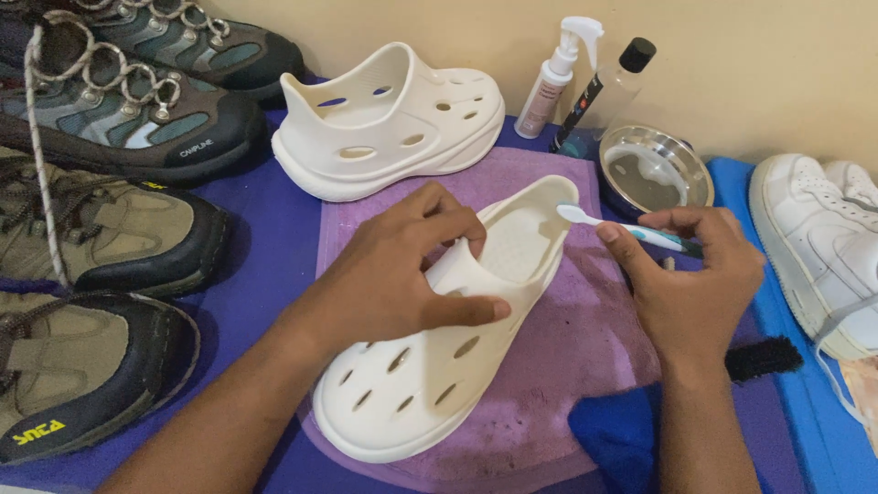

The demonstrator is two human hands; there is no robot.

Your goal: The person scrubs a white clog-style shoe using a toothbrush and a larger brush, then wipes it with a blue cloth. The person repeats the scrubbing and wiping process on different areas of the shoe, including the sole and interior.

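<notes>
A cream-white foam clog [430, 384] with several oval holes lies on a purple cloth [567, 366], toe toward me. My left hand [402, 274] grips its upper, fingers inside the opening. My right hand [695, 284] holds a white and teal toothbrush [622, 226], whose head touches the clog's heel rim. The matching second clog [393, 123] stands farther back on the purple surface.
Hiking boots [110, 128] and tan shoes [82, 366] line the left side. A spray bottle [558, 78], a dark-capped bottle [604, 91] and a glass bowl [654, 174] stand at the back. White sneakers [823, 238], a black brush [764, 359] and a blue cloth [622, 430] lie at right.
</notes>
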